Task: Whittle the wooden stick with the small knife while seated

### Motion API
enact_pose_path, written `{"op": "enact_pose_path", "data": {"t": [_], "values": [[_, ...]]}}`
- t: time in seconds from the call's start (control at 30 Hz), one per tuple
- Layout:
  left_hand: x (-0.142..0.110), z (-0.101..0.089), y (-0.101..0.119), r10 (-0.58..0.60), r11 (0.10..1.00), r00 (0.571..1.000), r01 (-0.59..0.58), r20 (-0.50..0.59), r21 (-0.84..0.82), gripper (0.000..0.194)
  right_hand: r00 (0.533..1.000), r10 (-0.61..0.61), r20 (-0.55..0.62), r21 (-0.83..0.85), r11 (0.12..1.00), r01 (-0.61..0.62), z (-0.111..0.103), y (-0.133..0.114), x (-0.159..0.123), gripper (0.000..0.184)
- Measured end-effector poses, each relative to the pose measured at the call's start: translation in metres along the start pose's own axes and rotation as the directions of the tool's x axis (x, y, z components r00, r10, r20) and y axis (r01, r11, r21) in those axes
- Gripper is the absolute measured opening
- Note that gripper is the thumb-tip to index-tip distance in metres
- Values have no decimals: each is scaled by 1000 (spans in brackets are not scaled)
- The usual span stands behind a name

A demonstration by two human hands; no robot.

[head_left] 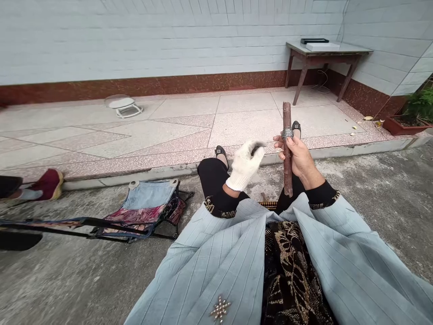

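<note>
My right hand (300,158), bare, grips a brown wooden stick (287,169) that stands nearly upright in front of my knees. Silver wire (287,133) is wound in several turns round the stick's upper part, close to my thumb and fingertips. To the left of the stick, apart from it, is my left hand (244,163) in a white knitted glove. Its fingers are curled towards the thumb, with the greyish fingertips blurred. Whatever thin thing may be between them, I cannot make out.
A low folding chair (149,196) with a fabric seat stands to my left, near another person's red shoe (47,185). Ahead is a raised tiled step (182,131) with a small white stool (126,107). A wooden table (333,52) and a planter (406,124) are at the right.
</note>
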State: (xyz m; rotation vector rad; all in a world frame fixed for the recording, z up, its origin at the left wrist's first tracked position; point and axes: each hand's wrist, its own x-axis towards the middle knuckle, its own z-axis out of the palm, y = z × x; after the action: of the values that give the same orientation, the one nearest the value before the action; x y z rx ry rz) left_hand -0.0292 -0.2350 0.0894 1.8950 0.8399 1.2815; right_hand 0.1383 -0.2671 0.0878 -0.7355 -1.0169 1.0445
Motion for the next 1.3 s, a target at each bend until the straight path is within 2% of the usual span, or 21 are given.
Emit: {"op": "enact_pose_path", "data": {"t": [0.1,0.27,0.37,0.47,0.63,0.73,0.87,1.03,1.2,1.3], "values": [[-4,-3,6,-4,997,1000,4,3,-74,24,999,-32,-7,-37,999,31,2,0,0,32],[-4,-5,16,-26,999,998,28,-50,36,19,996,-73,43,-42,996,75,8,2,-4,30],[0,-6,12,-116,987,993,116,9,-111,17,998,-51,21,-52,997,52,6,2,-5,30],[3,-8,8,-177,934,982,189,69,-302,15,1000,-21,-20,-44,999,20,1,0,-4,31],[6,-8,7,-225,862,964,266,145,-432,15,999,-19,-47,24,1000,20,-4,-2,-3,31],[8,-7,2,-232,817,961,275,147,-507,14,998,-9,-66,47,999,12,-5,-2,-4,31],[10,-6,-8,-226,772,970,236,92,-590,14,994,-3,-108,82,997,12,-7,0,-5,32],[9,-5,-10,-218,772,975,196,38,-605,16,995,-1,-96,73,997,8,-9,4,-6,30],[10,-3,-12,-168,880,985,140,-24,-454,22,991,49,-126,128,991,-32,-10,7,-8,29],[12,-4,-21,-175,881,984,141,-34,-452,21,988,51,-143,156,987,-28,-11,7,-9,28]]}}
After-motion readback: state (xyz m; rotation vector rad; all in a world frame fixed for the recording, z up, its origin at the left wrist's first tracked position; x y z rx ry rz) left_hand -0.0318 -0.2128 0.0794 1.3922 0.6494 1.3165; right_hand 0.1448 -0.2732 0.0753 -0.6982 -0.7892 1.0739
